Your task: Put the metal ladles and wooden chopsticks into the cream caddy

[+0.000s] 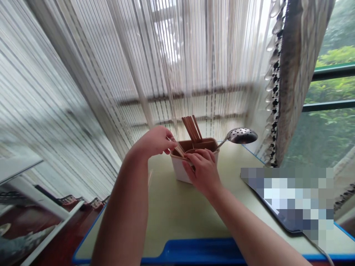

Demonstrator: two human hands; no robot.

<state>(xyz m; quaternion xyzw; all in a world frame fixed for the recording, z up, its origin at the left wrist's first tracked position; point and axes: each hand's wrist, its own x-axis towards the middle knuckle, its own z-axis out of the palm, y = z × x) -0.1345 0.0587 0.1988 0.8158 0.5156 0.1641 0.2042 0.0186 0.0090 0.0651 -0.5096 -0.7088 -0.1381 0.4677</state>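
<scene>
A white utensil holder (181,173) with a brown inside and dividers stands on the table. My left hand (158,142) is at its left rim, fingers pinched on some thin, light-coloured sticks (179,148) that slant over the holder. My right hand (204,170) reaches across the front rim, its fingertips closed at the lower end of these sticks. Behind my hands, several brown chopsticks (191,129) rise from the back compartment. A metal slotted ladle (242,135) leans out to the right, bowl upward. Part of the holder's front is hidden by my right hand.
The pale table (172,214) has a blue edge with a blue recess (199,249) at the front. A dark flat device (280,216), partly pixelated, lies at the right with a cable. Sheer curtains (194,55) hang behind the table. A white frame (41,201) stands left.
</scene>
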